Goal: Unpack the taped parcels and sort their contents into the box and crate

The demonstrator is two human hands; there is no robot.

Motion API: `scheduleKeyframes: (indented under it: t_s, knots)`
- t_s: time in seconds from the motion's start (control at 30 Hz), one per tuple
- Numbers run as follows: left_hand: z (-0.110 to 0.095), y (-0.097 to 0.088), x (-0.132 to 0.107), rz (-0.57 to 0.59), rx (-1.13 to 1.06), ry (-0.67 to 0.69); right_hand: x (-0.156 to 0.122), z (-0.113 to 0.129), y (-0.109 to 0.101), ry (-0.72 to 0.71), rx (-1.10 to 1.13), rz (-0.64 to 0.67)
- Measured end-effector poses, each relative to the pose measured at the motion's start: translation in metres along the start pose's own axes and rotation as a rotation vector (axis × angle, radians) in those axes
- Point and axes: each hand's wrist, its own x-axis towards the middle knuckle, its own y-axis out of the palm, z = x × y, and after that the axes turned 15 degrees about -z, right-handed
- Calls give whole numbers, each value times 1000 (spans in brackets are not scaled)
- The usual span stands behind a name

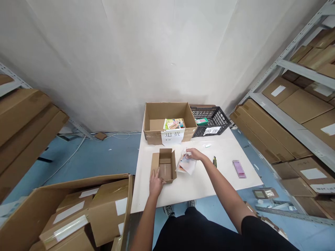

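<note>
A small open cardboard box [165, 171] stands on the white table with its flaps folded out. My left hand [156, 183] grips its near left corner, fingers along the left flap and thumb by the front edge. Just right of the box, my right hand [194, 154] is closed on the top of a clear plastic bag [186, 164]. Something flat with coloured print shows through the plastic; its kind is hard to make out. The inside of the small box shows bare brown cardboard.
Behind stand a large carton [153, 136] with booklets [175, 123] and a black crate [222, 120] holding a green box [201, 121]. A utility knife [215, 161] and a blurred purple item [239, 169] lie right. A box-filled carton [129, 195] is left; shelving [288, 104] right.
</note>
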Motion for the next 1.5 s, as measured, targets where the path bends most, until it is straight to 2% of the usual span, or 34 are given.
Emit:
scheduleKeyframes:
  t_s: [0.07,0.1,0.23,0.27,0.33,0.4,0.47,0.5,0.6,0.67,0.73,0.8,0.87,0.97,1.03,1.13,1.23,1.33,1.4,1.5]
  knots:
    - [5,-10,-2,2,36,13,-3,-17,12,89,-72,29]
    - [6,-13,-4,3,46,12,-7,-25,23,160,-139,-12]
    - [-5,-15,-19,-31,28,-29,-43,-50,90,509,-371,-380]
    - [-9,-14,-23,-64,12,-42,-53,-55,107,537,-401,-405]
    - [-19,-12,-31,-167,-33,-60,-71,-62,139,493,-417,-293]
    - [-33,-10,-36,-291,-88,-63,-83,-68,164,482,-424,-84]
    - [-49,-9,-38,-385,-145,-51,-91,-75,180,492,-434,81]
    - [-59,-7,-38,-410,-175,-41,-93,-79,183,495,-438,122]
    - [-92,3,-30,-361,-282,0,-102,-97,176,547,-449,98]
    - [-113,20,-17,-241,-356,32,-111,-111,160,679,-472,18]
    - [-127,43,3,-91,-397,32,-121,-121,144,821,-493,-124]
    - [-132,70,27,56,-376,-45,-126,-120,134,854,-490,-292]
    - [-130,95,51,176,-294,-227,-123,-108,133,738,-467,-398]
    - [-118,123,78,241,-163,-512,-104,-81,150,408,-396,-343]
    - [-111,137,86,240,-129,-590,-93,-71,164,252,-350,-186]
    - [-109,153,89,235,-137,-658,-89,-76,174,325,-358,97]
    - [-118,167,89,248,-196,-738,-100,-100,165,419,-424,227]
    - [-135,177,91,258,-305,-788,-114,-124,146,413,-398,226]
    - [-148,178,93,236,-387,-792,-120,-137,132,435,-295,183]
    - [-169,168,97,181,-521,-763,-120,-149,109,550,-10,-51]
